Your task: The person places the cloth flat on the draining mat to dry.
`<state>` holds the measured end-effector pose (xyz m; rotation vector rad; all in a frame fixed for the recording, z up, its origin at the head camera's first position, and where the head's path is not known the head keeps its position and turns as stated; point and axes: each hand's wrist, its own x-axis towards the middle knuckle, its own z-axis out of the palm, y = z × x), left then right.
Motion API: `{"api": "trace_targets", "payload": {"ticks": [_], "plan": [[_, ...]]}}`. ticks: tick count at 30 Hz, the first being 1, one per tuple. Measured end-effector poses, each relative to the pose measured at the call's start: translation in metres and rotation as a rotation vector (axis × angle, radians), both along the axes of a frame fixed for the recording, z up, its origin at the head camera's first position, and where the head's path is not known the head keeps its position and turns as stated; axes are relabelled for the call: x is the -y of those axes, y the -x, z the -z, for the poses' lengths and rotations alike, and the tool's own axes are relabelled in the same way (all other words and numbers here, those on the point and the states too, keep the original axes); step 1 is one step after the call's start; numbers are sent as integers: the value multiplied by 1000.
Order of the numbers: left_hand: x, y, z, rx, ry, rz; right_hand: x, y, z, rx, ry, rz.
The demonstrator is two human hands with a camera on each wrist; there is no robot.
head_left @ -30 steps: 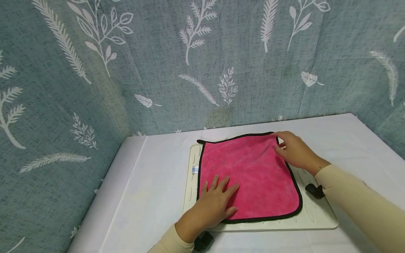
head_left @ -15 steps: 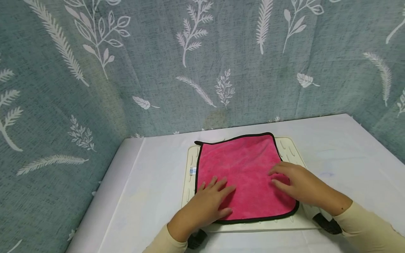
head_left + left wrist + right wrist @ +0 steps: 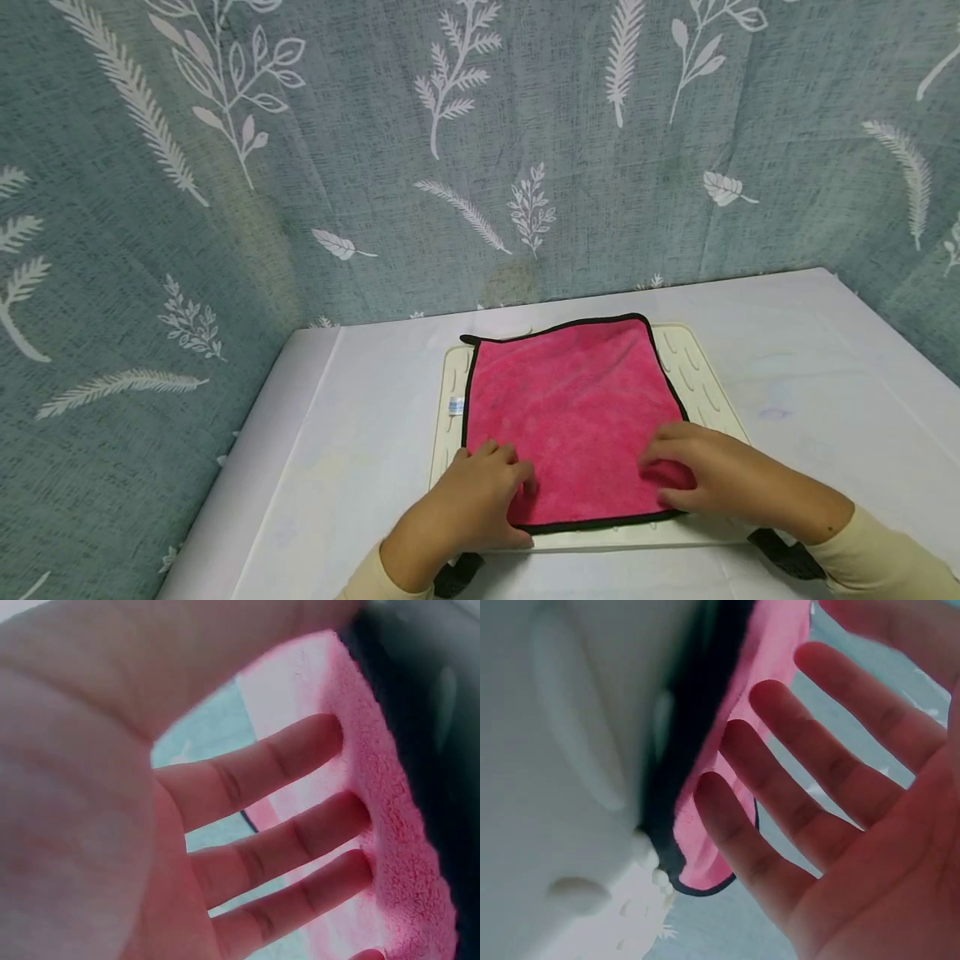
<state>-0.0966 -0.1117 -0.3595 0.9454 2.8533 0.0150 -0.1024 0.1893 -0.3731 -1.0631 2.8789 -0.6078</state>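
A pink cloth (image 3: 570, 408) with black edging lies spread flat on a cream ribbed mat (image 3: 696, 367), a small white label (image 3: 457, 406) showing at its left side. My left hand (image 3: 468, 500) is at the cloth's near left corner, fingertips touching the pile and thumb by the black edge; in the left wrist view its fingers (image 3: 277, 825) are only slightly bent. Over the near right corner is my right hand (image 3: 705, 471), which hides that corner in the head view. Its fingers (image 3: 780, 802) look straight and spread beside the cloth's edge (image 3: 705, 712) in the right wrist view.
A white-covered table (image 3: 360, 433) carries the mat. Behind and to the left hangs a blue-green curtain (image 3: 375, 167) with white leaf prints. Black straps (image 3: 787, 554) sit at both wrists.
My right hand has left the cloth's far right corner and come down to the near right one. The left hand has drawn back slightly toward the near edge, its fingers more bent.
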Motion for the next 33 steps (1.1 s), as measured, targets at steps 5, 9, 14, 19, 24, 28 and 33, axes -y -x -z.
{"api": "trace_targets", "payload": {"ticks": [5,9,14,19,24,28,33], "plan": [[-1,-1,-3,-19,22,4,0,-3,5,-31,-3,-18],[1,0,-5,-23,2,16,0,-6,4,-4,-11,-17],[6,3,-8,-33,-84,55,1,-7,4,-76,-35,-29],[9,6,-11,7,-179,34,2,-8,3,-131,-81,-11],[10,8,-14,52,-216,-19,1,-10,3,-140,-108,0],[11,9,-16,42,-212,-30,1,-7,1,-183,-117,-10],[13,9,-19,44,-203,-34,-3,-4,-7,-157,-85,-26]]}}
